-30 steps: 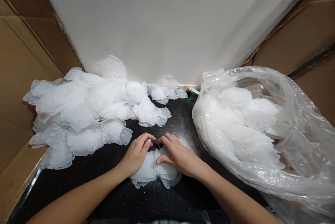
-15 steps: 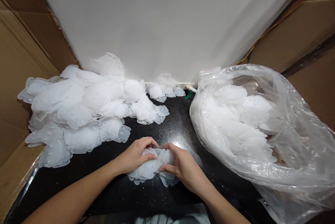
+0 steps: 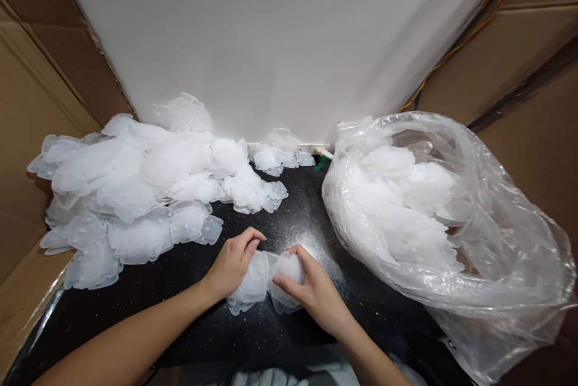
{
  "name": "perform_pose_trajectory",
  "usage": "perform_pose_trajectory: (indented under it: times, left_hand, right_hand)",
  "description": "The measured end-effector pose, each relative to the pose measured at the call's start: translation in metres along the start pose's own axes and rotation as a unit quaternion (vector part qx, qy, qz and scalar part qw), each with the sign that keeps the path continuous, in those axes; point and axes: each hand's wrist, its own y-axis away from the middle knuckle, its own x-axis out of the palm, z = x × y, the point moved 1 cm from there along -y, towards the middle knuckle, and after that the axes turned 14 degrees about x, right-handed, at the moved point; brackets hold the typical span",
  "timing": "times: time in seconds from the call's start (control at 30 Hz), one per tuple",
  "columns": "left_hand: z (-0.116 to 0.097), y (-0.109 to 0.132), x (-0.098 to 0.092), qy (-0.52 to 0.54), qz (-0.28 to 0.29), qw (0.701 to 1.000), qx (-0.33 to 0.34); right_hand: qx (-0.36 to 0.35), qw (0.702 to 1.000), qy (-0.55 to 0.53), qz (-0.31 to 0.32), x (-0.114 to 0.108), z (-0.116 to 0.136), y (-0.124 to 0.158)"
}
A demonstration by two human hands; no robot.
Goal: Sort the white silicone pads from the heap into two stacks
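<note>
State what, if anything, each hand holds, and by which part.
Right hand: the small sheet stack, gripped at its right part. Left hand: against its left part; grip cannot be told.

Black speckled tabletop [image 3: 302, 205] down here, pale wall [image 3: 280, 37] rising behind it, brown cardboard [image 3: 36, 79] flanking both sides, and there, yellow wires [image 3: 472, 32] slanting along the wall's right edge

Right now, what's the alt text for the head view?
Right hand grips a small stack of translucent white pieces, left hand against its other side, on a black tabletop. A bigger pile lies left, an open clear bag of similar pieces right.
</note>
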Motion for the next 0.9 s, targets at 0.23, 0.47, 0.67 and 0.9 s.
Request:
perform_pose_trajectory:
  times: [0.23, 0.47, 0.67, 0.9]
  left_hand:
    - [-0.001, 0.004, 0.007, 0.016, -0.121, 0.992, -0.017]
    - [0.015, -0.010, -0.007, 0.230, -0.393, 0.883, -0.110]
    - [0.019, -0.028, -0.042, 0.355, -0.386, 0.850, -0.048]
    - [0.007, -0.021, -0.041, 0.330, -0.095, 0.938, -0.052]
  right_hand:
    - [0.007, 0.996, -0.071, 0.055, 0.042, 0.032, 0.006]
    - [-0.015, 0.981, -0.191, 0.022, 0.069, 0.039, -0.034]
    - [-0.039, 0.954, -0.292, 0.050, 0.026, 0.052, -0.031]
    - [-0.121, 0.853, -0.080, -0.501, -0.202, 0.078, -0.071]
